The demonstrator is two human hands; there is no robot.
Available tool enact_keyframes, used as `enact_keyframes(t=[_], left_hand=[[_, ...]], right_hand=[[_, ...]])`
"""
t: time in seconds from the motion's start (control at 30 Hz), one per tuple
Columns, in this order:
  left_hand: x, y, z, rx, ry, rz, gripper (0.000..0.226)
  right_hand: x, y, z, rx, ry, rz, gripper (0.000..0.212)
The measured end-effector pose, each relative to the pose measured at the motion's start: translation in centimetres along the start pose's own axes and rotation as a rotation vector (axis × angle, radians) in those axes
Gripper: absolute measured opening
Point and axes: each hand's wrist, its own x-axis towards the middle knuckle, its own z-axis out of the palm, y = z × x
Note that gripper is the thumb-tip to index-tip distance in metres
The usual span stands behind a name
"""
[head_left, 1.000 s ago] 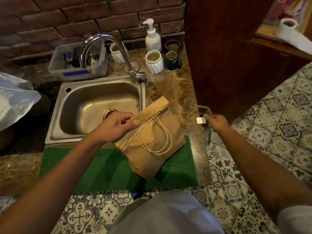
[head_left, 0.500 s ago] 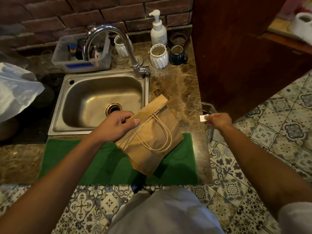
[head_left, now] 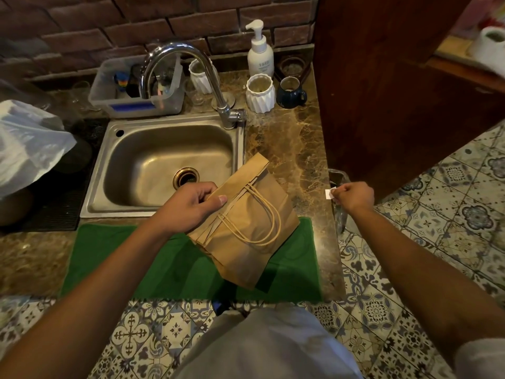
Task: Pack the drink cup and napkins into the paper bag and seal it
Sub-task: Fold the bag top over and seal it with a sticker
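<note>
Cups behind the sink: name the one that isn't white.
The dark blue mug, rightmost, beside the wooden panel. It has a handle; the two ribbed cups are white.

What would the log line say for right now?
left hand: holds folded paper bag on green mat | right hand: pinches small white sticker | seal: not yet on

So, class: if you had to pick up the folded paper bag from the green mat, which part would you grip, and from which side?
Probably the twin cord handles, approached from above on the right. They loop loose over the paper bag, which lies tilted on the green mat, while the left hand already pins the folded top on the left. The right hand pinches a small white sticker.
</note>
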Motion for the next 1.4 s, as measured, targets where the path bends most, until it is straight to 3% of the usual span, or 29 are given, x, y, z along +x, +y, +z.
enact_keyframes(t=[0.27,0.53,0.7,0.8,0.9,0.97,1.1,1.23,1.4], left_hand=[[-0.3,-0.3,-0.1,0.021,0.019,-0.011,0.052],[-0.6,-0.5,-0.1,-0.011,0.020,-0.025,0.034],[-0.5,-0.6,0.2,-0.048,0.068,-0.047,0.038],[-0.2,-0.5,0.5,-0.067,0.156,-0.061,0.034],[-0.1,0.1,1.6,-0.086,0.286,-0.062,0.028],[-0.2,0.6,2.6,-0.099,0.358,-0.060,0.027],[-0.5,1.2,4.8,-0.193,0.462,-0.031,0.030],[-0.8,2.2,5.6,-0.250,0.558,-0.004,0.019],[-1.2,2.7,6.0,-0.270,0.592,0.000,0.020]], right_hand=[[-1.1,-0.5,0.5,-0.052,0.048,-0.061,0.020],[-2.1,-0.8,0.5,-0.053,0.095,-0.091,0.019],[-2.4,-5.0,-2.9,0.151,0.172,-0.192,0.019],[-4.6,-9.9,-6.1,0.482,0.070,-0.219,0.013],[-10.3,-14.1,-6.9,0.890,-0.187,-0.217,0.010],[-14.2,-15.8,-5.6,1.002,-0.366,-0.168,0.014],[-19.2,-16.6,-1.2,1.020,-0.569,-0.072,0.016],[-19.6,-16.1,1.4,0.961,-0.530,-0.044,0.009],[-19.6,-15.9,2.1,0.857,-0.476,-0.016,0.017]])
